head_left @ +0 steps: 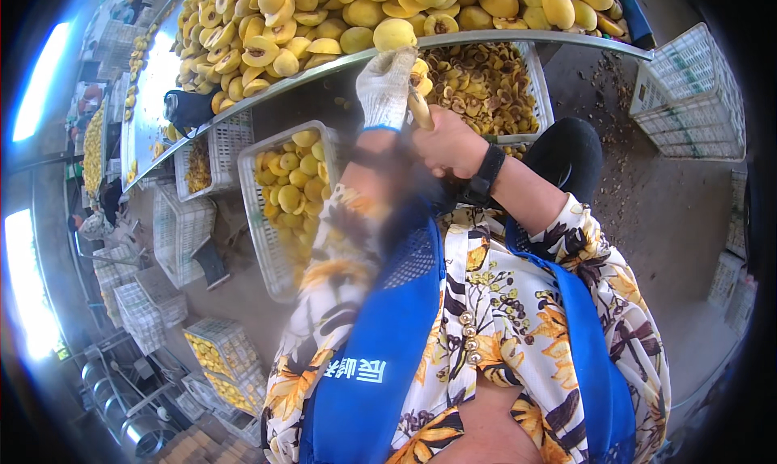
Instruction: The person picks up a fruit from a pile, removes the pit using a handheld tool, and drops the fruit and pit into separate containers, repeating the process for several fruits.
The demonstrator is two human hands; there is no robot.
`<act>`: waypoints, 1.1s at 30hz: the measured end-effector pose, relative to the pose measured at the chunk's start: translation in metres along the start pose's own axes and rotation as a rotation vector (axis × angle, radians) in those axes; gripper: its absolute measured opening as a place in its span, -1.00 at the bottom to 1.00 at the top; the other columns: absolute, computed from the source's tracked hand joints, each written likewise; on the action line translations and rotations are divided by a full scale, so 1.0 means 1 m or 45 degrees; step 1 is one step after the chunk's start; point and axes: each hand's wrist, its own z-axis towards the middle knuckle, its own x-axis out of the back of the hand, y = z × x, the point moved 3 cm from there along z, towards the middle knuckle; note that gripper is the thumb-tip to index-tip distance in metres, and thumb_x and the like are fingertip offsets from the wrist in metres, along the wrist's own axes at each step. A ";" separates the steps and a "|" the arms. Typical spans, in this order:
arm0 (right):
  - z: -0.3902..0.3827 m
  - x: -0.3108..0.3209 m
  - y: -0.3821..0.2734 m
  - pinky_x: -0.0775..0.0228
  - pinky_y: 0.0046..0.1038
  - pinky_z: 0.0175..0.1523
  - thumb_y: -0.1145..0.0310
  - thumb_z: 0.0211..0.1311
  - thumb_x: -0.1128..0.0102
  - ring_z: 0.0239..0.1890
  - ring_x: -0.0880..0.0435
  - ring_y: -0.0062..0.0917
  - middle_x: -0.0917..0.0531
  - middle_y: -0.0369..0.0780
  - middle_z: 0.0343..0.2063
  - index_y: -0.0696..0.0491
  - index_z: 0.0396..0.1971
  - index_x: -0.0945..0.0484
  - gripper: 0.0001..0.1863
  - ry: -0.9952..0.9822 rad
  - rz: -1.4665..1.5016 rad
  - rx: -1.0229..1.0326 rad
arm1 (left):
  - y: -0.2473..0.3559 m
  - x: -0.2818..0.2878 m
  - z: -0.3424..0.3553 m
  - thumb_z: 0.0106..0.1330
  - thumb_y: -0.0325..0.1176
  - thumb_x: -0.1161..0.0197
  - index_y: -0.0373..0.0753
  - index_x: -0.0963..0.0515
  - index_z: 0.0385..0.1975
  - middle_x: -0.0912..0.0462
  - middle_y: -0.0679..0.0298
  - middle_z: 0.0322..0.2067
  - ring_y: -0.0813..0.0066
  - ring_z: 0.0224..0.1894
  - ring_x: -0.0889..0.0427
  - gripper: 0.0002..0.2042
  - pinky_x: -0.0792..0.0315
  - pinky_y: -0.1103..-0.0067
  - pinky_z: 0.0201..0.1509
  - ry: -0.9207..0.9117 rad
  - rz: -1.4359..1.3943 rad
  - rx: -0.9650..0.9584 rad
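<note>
My left hand (386, 90), in a white knitted glove, is closed at the metal edge of a table heaped with yellow peach halves. A yellow peach half (420, 77) with reddish-brown flesh shows beside its fingers, partly hidden. Another pale yellow peach (394, 33) is right at the gloved fingertips. My bare right hand (450, 143), with a dark watch on the wrist, is wrapped round the light wooden handle (419, 110) of a small tool. This handle points up toward the peach half; the tool's working end is hidden.
The metal table (295, 76) bears the peach heap (324, 27). Below it stands a white crate (541, 92) of brown-yellow scraps (477, 84). At left, another white crate (257, 221) holds peaches. Stacked crates (692, 92) stand at right, with scraps strewn on the floor (603, 100).
</note>
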 end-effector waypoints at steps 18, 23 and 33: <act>-0.015 0.008 0.004 0.06 -0.69 -0.78 0.50 0.11 0.08 -0.84 -0.10 -0.79 -0.26 -0.39 -0.71 -0.01 -0.34 -0.26 -0.87 -0.307 0.636 -0.138 | -0.004 -0.017 -0.003 0.13 -0.46 -0.19 -0.34 -0.53 -0.44 -0.52 0.27 -0.61 0.59 -0.70 -0.42 -0.92 -0.33 0.64 -0.72 -0.126 -0.089 0.180; -0.014 0.017 0.016 0.08 -0.71 -0.78 0.51 0.14 0.08 -0.85 -0.09 -0.80 -0.27 -0.38 -0.71 0.00 -0.30 -0.29 -0.87 -0.296 0.740 -0.183 | -0.009 -0.021 -0.004 0.13 -0.41 -0.20 -0.32 -0.56 -0.44 -0.55 0.31 -0.58 0.65 -0.66 -0.44 -0.89 -0.34 0.71 -0.64 -0.283 0.198 0.014; -0.009 0.023 0.024 0.10 -0.69 -0.77 0.50 0.14 0.09 -0.84 -0.08 -0.81 -0.28 -0.38 -0.70 -0.03 -0.29 -0.31 -0.85 -0.282 0.674 -0.150 | -0.027 -0.022 0.002 0.11 -0.34 -0.23 -0.30 -0.57 -0.45 -0.54 0.34 -0.64 0.66 -0.69 -0.41 -0.85 -0.31 0.69 -0.64 -0.186 0.003 0.215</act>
